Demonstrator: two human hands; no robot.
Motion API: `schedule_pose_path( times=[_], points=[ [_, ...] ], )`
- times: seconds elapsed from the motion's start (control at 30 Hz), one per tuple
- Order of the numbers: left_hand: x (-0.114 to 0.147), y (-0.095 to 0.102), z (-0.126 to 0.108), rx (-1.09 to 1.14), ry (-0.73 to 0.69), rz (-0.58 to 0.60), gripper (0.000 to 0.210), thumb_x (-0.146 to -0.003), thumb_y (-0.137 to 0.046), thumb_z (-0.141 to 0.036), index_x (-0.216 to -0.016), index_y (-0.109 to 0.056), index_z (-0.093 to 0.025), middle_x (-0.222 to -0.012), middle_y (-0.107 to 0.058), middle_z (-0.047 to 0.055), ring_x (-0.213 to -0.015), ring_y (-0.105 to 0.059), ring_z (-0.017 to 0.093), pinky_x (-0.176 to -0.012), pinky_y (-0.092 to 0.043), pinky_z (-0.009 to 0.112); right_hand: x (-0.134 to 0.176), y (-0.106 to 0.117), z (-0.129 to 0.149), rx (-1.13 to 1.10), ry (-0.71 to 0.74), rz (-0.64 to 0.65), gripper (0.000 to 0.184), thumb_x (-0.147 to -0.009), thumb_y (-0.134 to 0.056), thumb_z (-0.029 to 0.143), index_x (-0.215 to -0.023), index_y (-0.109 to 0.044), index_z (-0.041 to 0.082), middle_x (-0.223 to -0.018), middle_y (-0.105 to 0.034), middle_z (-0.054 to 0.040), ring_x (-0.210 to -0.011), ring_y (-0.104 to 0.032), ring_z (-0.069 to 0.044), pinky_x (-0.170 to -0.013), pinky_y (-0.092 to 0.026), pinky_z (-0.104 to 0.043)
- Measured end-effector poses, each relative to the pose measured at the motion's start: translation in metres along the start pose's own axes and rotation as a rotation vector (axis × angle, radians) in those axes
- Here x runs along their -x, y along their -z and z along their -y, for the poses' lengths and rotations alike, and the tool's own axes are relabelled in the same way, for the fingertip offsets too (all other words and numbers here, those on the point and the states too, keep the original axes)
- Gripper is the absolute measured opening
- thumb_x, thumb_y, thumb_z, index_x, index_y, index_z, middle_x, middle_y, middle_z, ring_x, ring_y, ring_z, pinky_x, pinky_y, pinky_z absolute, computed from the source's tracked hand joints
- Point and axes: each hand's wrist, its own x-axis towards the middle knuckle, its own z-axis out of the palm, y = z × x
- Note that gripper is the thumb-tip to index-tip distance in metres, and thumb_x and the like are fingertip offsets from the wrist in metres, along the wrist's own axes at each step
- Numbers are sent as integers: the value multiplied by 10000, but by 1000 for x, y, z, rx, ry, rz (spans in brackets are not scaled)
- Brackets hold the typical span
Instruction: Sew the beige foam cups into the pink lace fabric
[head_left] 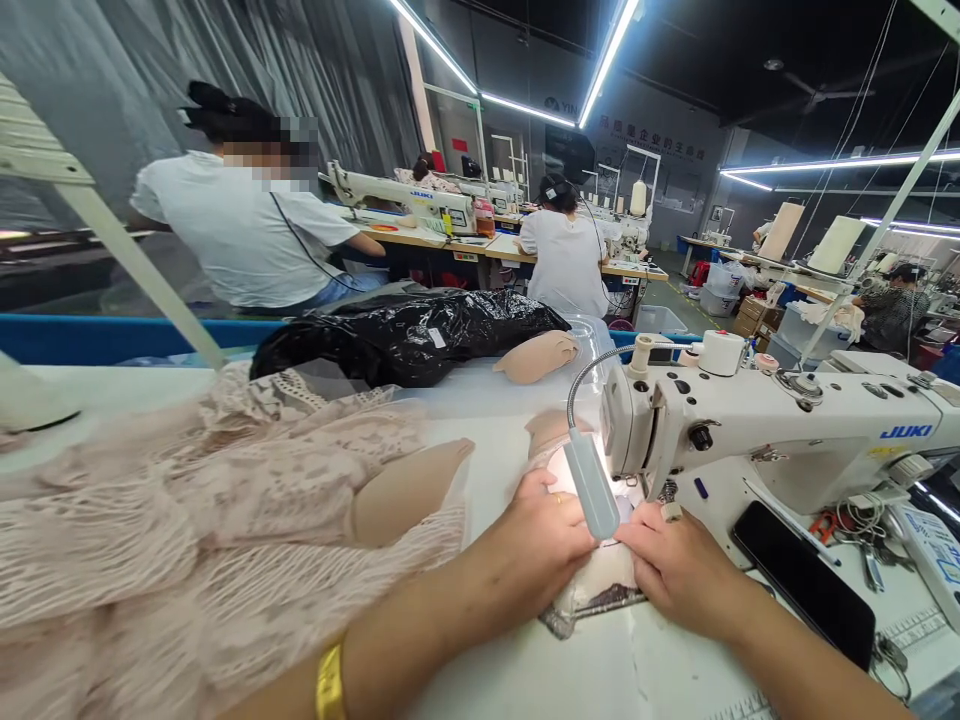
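Under the head of the white sewing machine (757,410) lies a pale beige fabric piece (600,575) with a darker, lacy-looking lower edge. My left hand (544,540) is on its left side, fingers bent down onto the cloth near the needle area. From the right, my right hand (679,565) grips the cloth's edge between thumb and fingers. A grey gooseneck lamp (591,485) shines on the work and hides the needle and some fingertips. Left of my hands is a heap of pale pink lace fabric (247,500) with a smooth beige molded pad (409,490) on it.
Behind the work are a black plastic bag (420,335) and another beige pad (536,357). On the right lie a black phone (806,580), orange-handled scissors (823,527) and keys (890,655). Co-workers in white shirts sit at machines ahead.
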Motion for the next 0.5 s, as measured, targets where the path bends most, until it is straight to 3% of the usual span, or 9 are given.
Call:
schedule_pose_path(
  times=[0.13, 0.3, 0.4, 0.5],
  points=[
    [-7, 0, 8, 86, 5, -34, 316, -912, -515, -17, -942, -703, -270, -924, -779, -56, -818, -686, 189, -968, -303, 453, -2, -2, 1, 21, -27, -7, 319, -904, -535, 17, -1080, -672, 246, -871, -609, -26, -784, -505, -229, -733, -399, -326],
    [-5, 3, 3, -131, 119, 50, 262, -856, -551, -2, -804, -683, -222, -854, -733, 5, -875, -677, 248, -1037, -311, 496, -3, -1, 0, 54, -26, -15, 311, -894, -513, 10, -1047, -662, 236, -854, -599, -23, -748, -499, -217, -706, -393, -317],
    [3, 37, -5, -173, 201, 57, 233, -957, -517, -95, -848, -686, -213, -929, -753, 43, -914, -696, 278, -1042, -324, 530, 1, 0, -1, 59, 11, -28, 322, -921, -484, 22, -1087, -666, 229, -883, -620, -38, -755, -524, -220, -697, -404, -321],
    [22, 90, -11, -210, 370, 58, 251, -1041, -488, -217, -1097, -731, -231, -1186, -800, 63, -1043, -737, 288, -1027, -358, 503, 8, -2, -4, 53, 39, -51, 353, -956, -435, 34, -1152, -663, 218, -926, -655, -67, -762, -554, -233, -684, -420, -339]
  ],
)
